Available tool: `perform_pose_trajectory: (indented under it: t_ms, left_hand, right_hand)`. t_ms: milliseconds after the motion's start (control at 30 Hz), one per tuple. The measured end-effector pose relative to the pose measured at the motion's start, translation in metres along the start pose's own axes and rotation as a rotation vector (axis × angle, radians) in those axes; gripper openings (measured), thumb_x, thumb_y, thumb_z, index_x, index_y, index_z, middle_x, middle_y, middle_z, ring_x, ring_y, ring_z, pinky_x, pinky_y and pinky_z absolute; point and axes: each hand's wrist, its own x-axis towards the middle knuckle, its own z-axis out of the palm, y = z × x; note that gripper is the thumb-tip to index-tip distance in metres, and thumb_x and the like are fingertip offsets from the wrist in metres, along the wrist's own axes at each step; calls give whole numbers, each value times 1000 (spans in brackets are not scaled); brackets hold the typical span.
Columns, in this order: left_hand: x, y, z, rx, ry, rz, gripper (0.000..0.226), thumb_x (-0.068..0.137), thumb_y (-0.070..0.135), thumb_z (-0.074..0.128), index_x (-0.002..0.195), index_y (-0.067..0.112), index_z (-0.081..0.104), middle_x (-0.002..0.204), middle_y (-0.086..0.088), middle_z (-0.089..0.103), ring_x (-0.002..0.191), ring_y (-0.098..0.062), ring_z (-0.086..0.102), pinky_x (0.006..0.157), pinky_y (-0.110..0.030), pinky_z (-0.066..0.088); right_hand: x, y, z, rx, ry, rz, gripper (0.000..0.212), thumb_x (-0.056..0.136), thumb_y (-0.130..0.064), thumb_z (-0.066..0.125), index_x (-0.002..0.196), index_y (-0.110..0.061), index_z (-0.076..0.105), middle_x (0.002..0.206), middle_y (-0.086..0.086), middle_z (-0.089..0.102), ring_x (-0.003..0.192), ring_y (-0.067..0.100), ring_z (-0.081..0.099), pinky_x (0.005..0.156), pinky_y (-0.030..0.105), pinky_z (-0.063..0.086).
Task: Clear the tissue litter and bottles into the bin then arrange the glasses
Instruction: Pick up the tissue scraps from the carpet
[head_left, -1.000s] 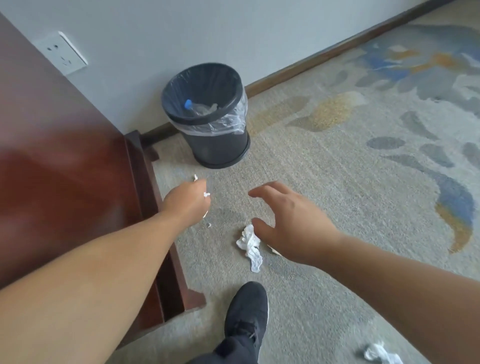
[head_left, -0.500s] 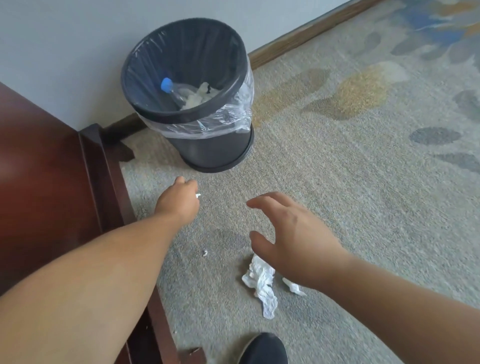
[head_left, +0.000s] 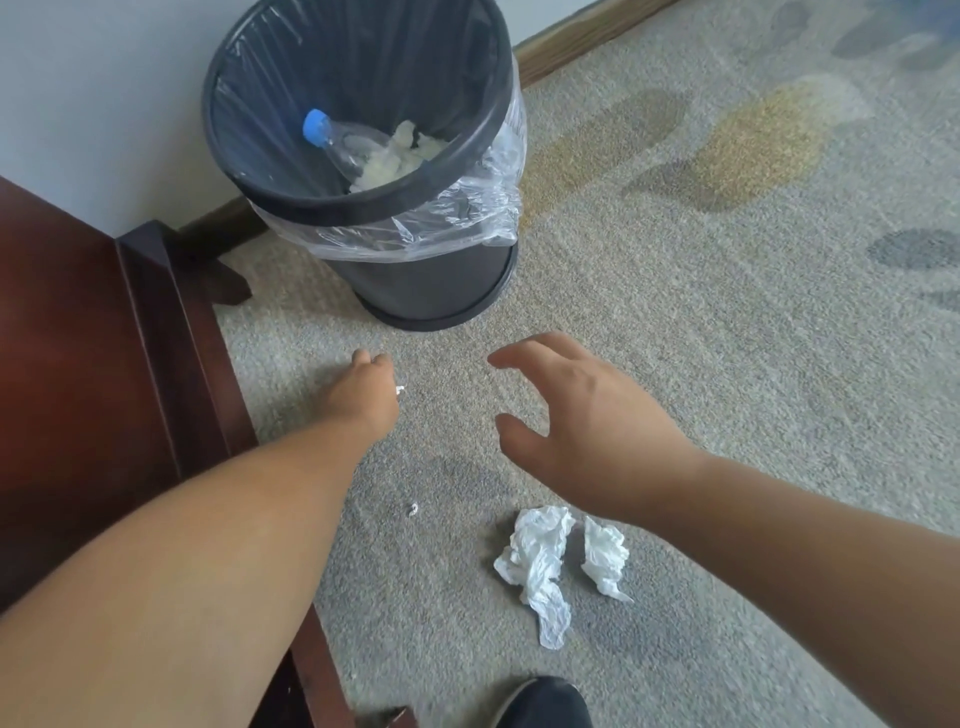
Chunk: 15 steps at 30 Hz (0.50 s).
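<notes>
Black plastic bin (head_left: 447, 283) with a clear liner stands by the wall, a blue-capped bottle (head_left: 332, 139) and tissue already inside. On the grey carpet (head_left: 727, 312) in front of it, the left hand (head_left: 366, 395) is curled closed, a white tissue scrap (head_left: 400, 391) peeping from its grip. The right hand (head_left: 587, 426) hovers spread wide and empty above two crumpled tissues (head_left: 540, 561), not touching them. A dark wooden desk (head_left: 104, 389) stands to the left.

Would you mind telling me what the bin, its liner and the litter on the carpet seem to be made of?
Bin: probably matte black plastic, smooth moulded wall.
Liner: thin clear plastic film, glossy and wrinkled.
Litter: crumpled white tissue paper by its soft creases, though one piece looks slightly shiny.
</notes>
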Motion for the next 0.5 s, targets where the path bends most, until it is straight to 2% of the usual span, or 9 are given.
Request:
perform_pose_trajectory:
  t_ms: [100, 167, 233, 367, 433, 500]
  left_hand:
    - [0, 0, -1, 81, -9, 48, 21, 84, -5, 48, 99, 7, 58, 88, -5, 55, 68, -18, 52, 56, -32, 45]
    - [-5, 3, -4, 96, -24, 80, 14, 86, -2, 50, 95, 7, 56, 74, -3, 50, 62, -16, 47, 51, -29, 37]
    - [-16, 10, -8, 58, -7, 103, 12, 86, -1, 48, 94, 7, 52, 74, -4, 50, 61, -16, 46, 49, -29, 33]
    - [-37, 28, -21, -73, 0, 133, 14, 85, 6, 49, 98, 6, 55, 95, -9, 55, 76, -24, 53, 56, -32, 38]
    - [-48, 39, -25, -136, 8, 183, 13, 82, 6, 49, 92, 4, 56, 98, -9, 54, 76, -25, 52, 56, -33, 38]
    - [-61, 53, -26, -182, 9, 254, 12, 80, 6, 49, 90, 3, 56, 98, -10, 53, 79, -29, 53, 63, -37, 42]
  right_hand:
    - [-3, 2, -1, -18, -6, 3, 49, 91, -42, 51, 137, -32, 40, 136, -13, 42, 112, 9, 51, 84, 23, 43]
    - [-5, 3, -2, -25, -3, 4, 49, 91, -42, 51, 137, -32, 39, 137, -14, 41, 112, 9, 51, 83, 23, 43]
    - [-9, 3, -5, -32, 2, 0, 49, 91, -42, 51, 137, -32, 39, 137, -13, 41, 114, 9, 51, 86, 24, 44]
    - [-19, 1, -9, -52, 5, -4, 49, 91, -42, 51, 138, -32, 38, 137, -13, 41, 115, 10, 50, 89, 26, 45]
    - [-26, 1, -9, -59, 13, -9, 50, 91, -42, 51, 138, -32, 39, 138, -14, 41, 114, 9, 51, 87, 25, 45]
    - [-33, 2, -9, -59, 27, -12, 49, 91, -42, 51, 137, -31, 40, 138, -13, 42, 112, 9, 52, 86, 25, 45]
